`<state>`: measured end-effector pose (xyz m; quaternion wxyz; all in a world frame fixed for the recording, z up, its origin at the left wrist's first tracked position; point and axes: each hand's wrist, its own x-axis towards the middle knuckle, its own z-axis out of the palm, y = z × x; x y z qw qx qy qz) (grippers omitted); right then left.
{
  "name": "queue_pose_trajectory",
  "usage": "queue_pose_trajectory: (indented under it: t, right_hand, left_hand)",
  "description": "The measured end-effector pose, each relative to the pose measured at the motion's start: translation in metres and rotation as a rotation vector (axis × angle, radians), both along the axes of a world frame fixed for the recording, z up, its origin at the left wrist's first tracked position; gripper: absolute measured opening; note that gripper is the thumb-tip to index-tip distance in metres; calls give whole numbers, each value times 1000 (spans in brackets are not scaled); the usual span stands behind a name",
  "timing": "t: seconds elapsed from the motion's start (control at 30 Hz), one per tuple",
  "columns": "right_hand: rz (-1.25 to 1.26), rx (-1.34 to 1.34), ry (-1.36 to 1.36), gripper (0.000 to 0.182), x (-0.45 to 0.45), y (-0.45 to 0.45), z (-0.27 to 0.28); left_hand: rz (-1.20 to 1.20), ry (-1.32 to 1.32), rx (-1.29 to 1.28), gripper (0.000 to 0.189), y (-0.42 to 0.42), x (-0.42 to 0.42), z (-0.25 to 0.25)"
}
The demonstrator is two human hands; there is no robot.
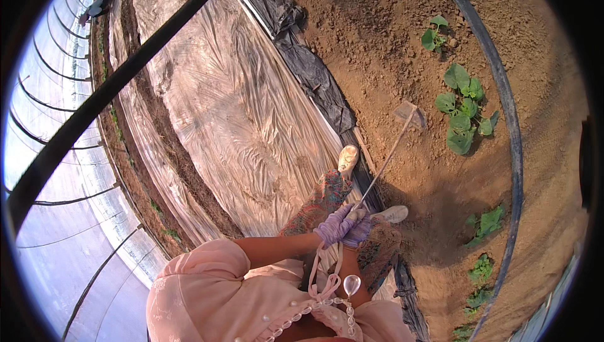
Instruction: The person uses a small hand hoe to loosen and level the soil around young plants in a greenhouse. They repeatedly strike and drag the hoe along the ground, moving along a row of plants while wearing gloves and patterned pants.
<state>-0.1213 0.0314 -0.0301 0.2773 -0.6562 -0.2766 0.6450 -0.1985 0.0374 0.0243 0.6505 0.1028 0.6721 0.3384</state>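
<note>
My left hand [334,224] and my right hand [357,230], both in purple gloves, are close together around the handle of a hoe [387,159], low in front of my body. The thin handle slants up and to the right. Its flat metal blade [409,114] is over brown soil, left of a leafy green plant [460,114]; whether it touches the ground I cannot tell. Each hand partly hides the grip, and the fingers overlap there.
Wrinkled plastic sheeting [226,101] with a black edge [314,73] runs beside my feet. A dark hose or pipe [507,92] curves past the row of plants. A dark bar [118,78] crosses the left. A person [96,8] is far off at upper left.
</note>
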Motion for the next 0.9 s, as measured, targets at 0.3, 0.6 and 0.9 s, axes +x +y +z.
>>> queue_pose_trajectory:
  t: [0.3, 0.6, 0.9]
  right_hand:
    - [282, 195, -381, 17, -106, 72, 46]
    - [286, 109, -417, 22, -165, 162, 42]
    - [235, 76, -425, 30, -198, 208, 23]
  left_hand:
    - [11, 121, -215, 37, 53, -124, -17]
    - [-289, 304, -367, 53, 174, -226, 23]
    - [-413, 184, -278, 38, 247, -268, 47]
